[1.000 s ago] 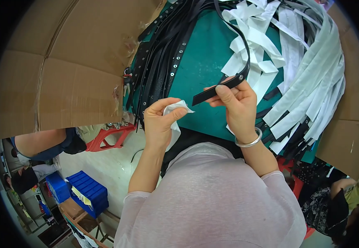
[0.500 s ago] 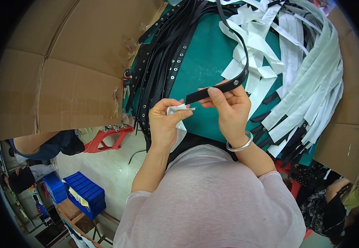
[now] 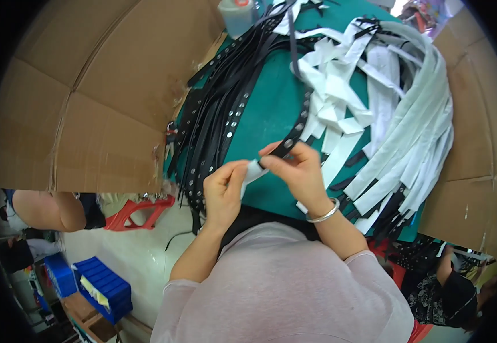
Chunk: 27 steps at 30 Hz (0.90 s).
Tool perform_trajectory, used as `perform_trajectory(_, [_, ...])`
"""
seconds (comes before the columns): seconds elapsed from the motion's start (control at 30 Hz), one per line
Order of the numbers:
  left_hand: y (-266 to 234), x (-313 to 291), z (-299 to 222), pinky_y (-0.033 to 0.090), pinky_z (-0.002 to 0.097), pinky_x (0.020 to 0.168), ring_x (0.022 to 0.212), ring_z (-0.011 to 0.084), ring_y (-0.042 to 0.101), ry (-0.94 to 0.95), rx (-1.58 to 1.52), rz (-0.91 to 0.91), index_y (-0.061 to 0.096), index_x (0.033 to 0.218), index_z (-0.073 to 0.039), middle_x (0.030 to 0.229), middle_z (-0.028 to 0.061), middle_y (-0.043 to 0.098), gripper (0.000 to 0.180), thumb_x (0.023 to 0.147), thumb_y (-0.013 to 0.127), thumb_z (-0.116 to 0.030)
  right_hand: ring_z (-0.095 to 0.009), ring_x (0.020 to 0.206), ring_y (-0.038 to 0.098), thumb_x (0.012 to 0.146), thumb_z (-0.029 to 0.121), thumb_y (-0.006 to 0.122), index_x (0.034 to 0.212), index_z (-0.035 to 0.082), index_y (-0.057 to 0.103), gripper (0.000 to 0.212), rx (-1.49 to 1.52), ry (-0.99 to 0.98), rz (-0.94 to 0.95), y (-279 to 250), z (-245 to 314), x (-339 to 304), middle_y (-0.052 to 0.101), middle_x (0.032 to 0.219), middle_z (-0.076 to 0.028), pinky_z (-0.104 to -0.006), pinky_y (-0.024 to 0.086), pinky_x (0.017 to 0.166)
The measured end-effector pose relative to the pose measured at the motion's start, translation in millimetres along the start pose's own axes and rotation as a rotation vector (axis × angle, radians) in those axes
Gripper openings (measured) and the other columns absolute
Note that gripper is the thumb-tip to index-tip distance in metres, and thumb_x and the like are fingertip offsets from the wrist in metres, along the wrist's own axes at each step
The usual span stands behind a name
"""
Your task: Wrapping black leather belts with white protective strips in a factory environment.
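Observation:
My left hand (image 3: pixel 224 194) pinches a small white strip (image 3: pixel 253 171) between thumb and fingers. Just to its right, my right hand (image 3: pixel 301 176) grips a black belt strap (image 3: pixel 298 127) near its end. Metal eyelets dot this strap, which curves up and away over the green tabletop (image 3: pixel 271 97). The strap's end and the white strip meet between my fingertips; whether they are joined I cannot tell. Many black eyelet straps (image 3: pixel 225 97) lie in a bundle to the left. Loose crumpled white strips (image 3: pixel 337 86) are heaped to the right of my hands.
Long white-wrapped straps (image 3: pixel 414 126) with black ends fill the table's right side. Tall cardboard walls (image 3: pixel 111 114) flank the table, another cardboard panel (image 3: pixel 466 148) on the right. A translucent container (image 3: pixel 238 20) stands at the far left. Blue crates (image 3: pixel 104 288) and a red stool (image 3: pixel 140 212) are on the floor.
The view has shifted. My right hand has turned the strap, so its eyelet side shows and its end points down to the left hand. The white strip now touches the strap's end.

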<state>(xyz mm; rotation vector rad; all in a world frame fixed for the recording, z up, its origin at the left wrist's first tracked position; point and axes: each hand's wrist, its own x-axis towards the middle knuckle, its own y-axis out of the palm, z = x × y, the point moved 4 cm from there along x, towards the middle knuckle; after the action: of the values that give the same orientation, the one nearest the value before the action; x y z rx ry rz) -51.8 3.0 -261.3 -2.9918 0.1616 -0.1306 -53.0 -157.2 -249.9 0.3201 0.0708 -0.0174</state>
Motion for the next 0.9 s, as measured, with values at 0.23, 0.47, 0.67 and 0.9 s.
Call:
perform_trajectory(0.23, [-2.7, 3.0, -19.9, 0.041, 0.0223, 0.062, 0.064, 0.0091, 0.049, 0.168, 0.295, 0.03, 0.067, 0.095, 0.0, 0.07, 0.0019, 0.056, 0.014, 0.082, 0.063, -0.002, -0.01, 0.077, 0.059, 0.078, 0.003, 0.068, 0.095, 0.0, 0.064, 0.017, 0.108, 0.112, 0.16, 0.6, -26.2, -4.6, 0.065, 0.089, -0.005, -0.0228, 0.048, 0.068])
perform_trajectory(0.47, [-22.1, 5.8, -46.1, 0.043, 0.0239, 0.062, 0.073, 0.0082, 0.057, 0.251, 0.66, 0.352, 0.064, 0.099, 0.0, 0.077, 0.0044, 0.064, 0.023, 0.082, 0.065, -0.015, -0.009, 0.072, 0.06, 0.077, 0.003, 0.07, 0.093, 0.0, 0.065, 0.017, 0.079, 0.002, 0.131, -1.6, -20.0, -2.0, 0.065, 0.082, -0.004, -0.0216, 0.048, 0.063])
perform_trajectory(0.67, [-23.1, -2.9, -10.3, 0.045, 0.0214, 0.057, 0.064, 0.0062, 0.058, -0.327, 0.093, 0.607, 0.066, 0.09, 0.002, 0.073, 0.0031, 0.066, 0.027, 0.093, 0.054, -0.022, -0.011, 0.088, 0.059, 0.089, 0.02, 0.059, 0.1, 0.0, 0.063, 0.023, 0.303, 0.239, 0.087, 8.2, -23.0, 6.0, 0.065, 0.096, -0.007, -0.023, 0.047, 0.071])
perform_trajectory(0.9, [-21.5, -12.8, 12.7, 0.054, 0.0308, 0.072, 0.077, 0.0239, 0.067, -0.468, -0.204, 0.498, 0.059, 0.102, 0.01, 0.089, 0.0187, 0.067, 0.038, 0.096, 0.044, -0.024, -0.006, 0.08, 0.056, 0.09, 0.013, 0.055, 0.075, -0.003, 0.064, 0.024, -0.013, -0.052, -0.012, 8.4, -28.8, 5.3, 0.066, 0.085, -0.004, -0.0226, 0.043, 0.067])
